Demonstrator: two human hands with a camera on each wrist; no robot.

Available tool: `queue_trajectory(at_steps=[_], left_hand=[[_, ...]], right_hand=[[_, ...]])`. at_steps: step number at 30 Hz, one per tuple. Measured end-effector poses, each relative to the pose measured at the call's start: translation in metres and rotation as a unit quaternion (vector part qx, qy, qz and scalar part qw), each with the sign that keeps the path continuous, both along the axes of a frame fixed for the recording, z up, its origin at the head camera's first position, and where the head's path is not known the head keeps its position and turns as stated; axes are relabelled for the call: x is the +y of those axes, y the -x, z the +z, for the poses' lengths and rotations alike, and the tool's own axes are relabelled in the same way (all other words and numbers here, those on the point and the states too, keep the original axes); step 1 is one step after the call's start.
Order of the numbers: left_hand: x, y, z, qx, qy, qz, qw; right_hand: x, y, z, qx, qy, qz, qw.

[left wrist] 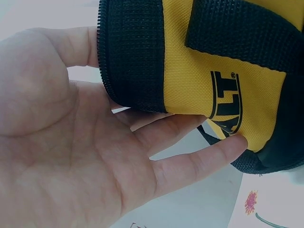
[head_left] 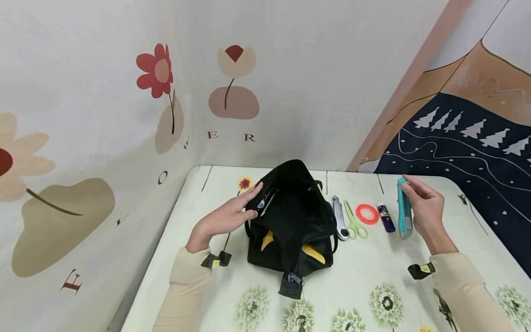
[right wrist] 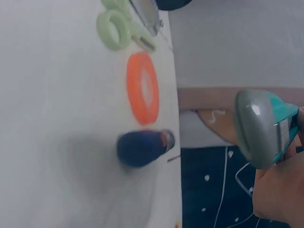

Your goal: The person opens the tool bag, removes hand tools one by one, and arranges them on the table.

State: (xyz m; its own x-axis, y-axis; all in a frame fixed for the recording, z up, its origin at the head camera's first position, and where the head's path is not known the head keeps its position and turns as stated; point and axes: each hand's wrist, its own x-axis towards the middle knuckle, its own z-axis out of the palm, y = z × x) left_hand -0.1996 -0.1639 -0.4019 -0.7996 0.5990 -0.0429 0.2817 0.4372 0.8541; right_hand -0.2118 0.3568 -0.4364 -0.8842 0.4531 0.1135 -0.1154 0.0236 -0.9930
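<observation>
A black and yellow tool bag (head_left: 290, 240) stands with its mouth gaping on the table. At its left side my left hand (head_left: 226, 216) grips the zippered rim, the thumb on the inner side and the fingers along the yellow outer face (left wrist: 190, 80). Inside, near that rim, a slim item (head_left: 268, 202) with a light edge shows partly; the bag's floor is dark. My right hand (head_left: 427, 207) pinches a teal and grey utility knife (head_left: 404, 207) near its upper end, at the right of the table. In the right wrist view, the knife's grey end (right wrist: 256, 128) faces the camera.
Between bag and knife lie, in a row, a silver rotary tool (head_left: 339, 219), light green scissors (head_left: 354, 221), a roll of orange-red tape (head_left: 367, 214) and a dark blue glue stick (head_left: 386, 216). The flower-print tablecloth (head_left: 352, 276) meets fabric walls behind and at left.
</observation>
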Motion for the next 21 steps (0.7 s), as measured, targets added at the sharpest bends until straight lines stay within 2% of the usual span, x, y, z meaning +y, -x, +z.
queue_trajectory(at_steps=[7,10,14,21], left_hand=[[0.000,0.000,0.000,0.000,0.000,0.000,1.0000],[0.000,0.000,0.000,-0.002,-0.001,0.002,1.0000],[0.000,0.000,0.000,-0.001,-0.001,0.002,1.0000],[0.000,-0.001,0.000,-0.001,0.000,0.003,1.0000]], right_hand=[[0.013,0.002,-0.011,-0.042,-0.017,-0.004,0.9990],[0.018,0.006,-0.017,-0.079,-0.062,-0.009,0.9949],[0.025,0.010,-0.026,-0.126,-0.126,-0.012,0.9839],[0.032,0.013,-0.038,-0.132,-0.164,-0.019,0.9773]])
